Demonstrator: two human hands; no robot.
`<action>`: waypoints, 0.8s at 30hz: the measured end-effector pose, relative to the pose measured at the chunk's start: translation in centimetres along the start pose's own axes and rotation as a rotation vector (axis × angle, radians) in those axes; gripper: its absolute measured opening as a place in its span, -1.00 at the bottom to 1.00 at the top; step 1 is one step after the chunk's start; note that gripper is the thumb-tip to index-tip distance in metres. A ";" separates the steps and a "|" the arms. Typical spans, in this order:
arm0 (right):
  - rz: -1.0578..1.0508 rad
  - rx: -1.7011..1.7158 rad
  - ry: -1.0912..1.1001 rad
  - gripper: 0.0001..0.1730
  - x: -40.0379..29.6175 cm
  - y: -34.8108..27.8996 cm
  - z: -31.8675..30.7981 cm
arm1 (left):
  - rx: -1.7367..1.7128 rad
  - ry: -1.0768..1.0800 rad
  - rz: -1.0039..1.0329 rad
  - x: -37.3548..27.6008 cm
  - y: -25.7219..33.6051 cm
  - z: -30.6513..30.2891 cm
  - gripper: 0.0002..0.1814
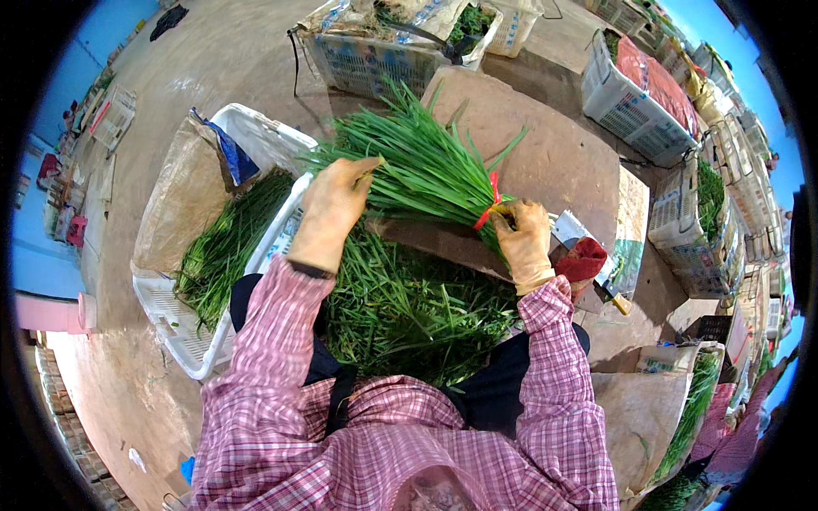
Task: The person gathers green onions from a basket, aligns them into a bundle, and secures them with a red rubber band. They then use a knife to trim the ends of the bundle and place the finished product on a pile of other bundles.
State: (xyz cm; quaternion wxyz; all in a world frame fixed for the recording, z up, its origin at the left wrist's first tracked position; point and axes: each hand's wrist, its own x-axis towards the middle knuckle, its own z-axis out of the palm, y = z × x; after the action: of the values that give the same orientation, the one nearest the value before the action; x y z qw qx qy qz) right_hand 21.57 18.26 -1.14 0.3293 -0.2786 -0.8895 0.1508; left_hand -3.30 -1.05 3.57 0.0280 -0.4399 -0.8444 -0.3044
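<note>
A bunch of long green leaves, probably Chinese chives, lies across a brown board, bound near its base by a red tie. My gloved right hand is closed around the base, just below the tie. Over the leafy end is my gloved left hand, thumb and forefinger apart and touching or very near the leaves. Its other fingers are partly hidden. A knife with a broad blade rests on the board beyond my right hand, partly covered by a dark red cloth.
Loose green leaves are heaped between my knees. At left, a white plastic crate holds more leaves and a sack-like liner. Loaded crates stand ahead, with others at right. A person's checked sleeve shows lower right.
</note>
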 end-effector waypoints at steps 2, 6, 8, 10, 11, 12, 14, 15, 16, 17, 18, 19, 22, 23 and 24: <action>0.004 0.010 -0.005 -0.82 0.1 -0.1 0.2 | 0.099 -0.088 0.037 2.0 0.5 0.3 -0.82; -0.042 -0.025 0.035 -0.81 -0.1 -0.4 0.7 | 0.155 -0.021 0.191 3.2 -2.8 2.9 -0.85; -0.028 -0.043 0.041 -0.81 -0.2 -0.3 0.3 | 0.114 0.032 0.037 3.1 -2.3 3.0 -0.89; 0.016 -0.020 0.012 -0.82 -0.2 -0.4 -0.2 | 0.005 0.094 -0.275 3.0 -2.0 2.5 -0.84; 0.015 -0.009 0.000 -0.82 -0.1 -0.5 -0.1 | -0.037 0.134 -0.339 3.0 -4.1 2.4 -0.84; 0.012 0.002 -0.012 -0.82 -0.1 -0.6 0.1 | -0.080 0.175 -0.404 2.9 -5.9 2.4 -0.83; 0.022 -0.012 -0.017 -0.82 -0.3 -0.2 0.1 | -0.143 0.087 -0.146 2.4 -3.8 1.3 -0.80; 0.026 -0.024 -0.009 -0.82 -0.4 -0.1 0.0 | -0.136 0.011 -0.005 2.5 -2.6 1.1 -0.80; 0.023 -0.029 -0.003 -0.82 -0.4 -0.2 0.1 | -0.122 -0.058 0.129 2.5 -1.8 0.9 -0.80; 0.011 -0.012 0.009 -0.81 -0.3 -0.3 0.1 | -0.040 -0.145 0.204 3.0 -1.4 1.1 -0.79; 0.000 0.004 0.022 -0.80 -0.3 -0.4 0.1 | -0.016 -0.125 0.281 3.1 -1.9 1.5 -0.81; -0.008 0.019 0.036 -0.79 -0.3 -0.5 0.1 | 0.006 -0.107 0.360 3.2 -1.9 1.8 -0.82; -0.071 -0.013 0.131 -0.78 -0.6 -0.4 0.7 | -0.050 -0.014 0.266 2.0 -1.4 2.7 -0.89; -0.042 -0.011 0.092 -0.77 -0.7 -0.3 0.5 | -0.132 0.034 0.179 1.3 -1.0 3.0 -0.89; -0.035 -0.019 0.089 -0.77 -0.7 -0.2 0.4 | -0.214 0.081 0.091 1.0 -0.9 3.4 -0.90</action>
State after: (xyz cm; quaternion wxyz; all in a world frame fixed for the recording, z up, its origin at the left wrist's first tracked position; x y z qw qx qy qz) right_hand 21.67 17.66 -1.75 0.3684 -0.2726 -0.8801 0.1241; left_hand -3.83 1.13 0.73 0.0289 -0.4656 -0.7844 -0.4088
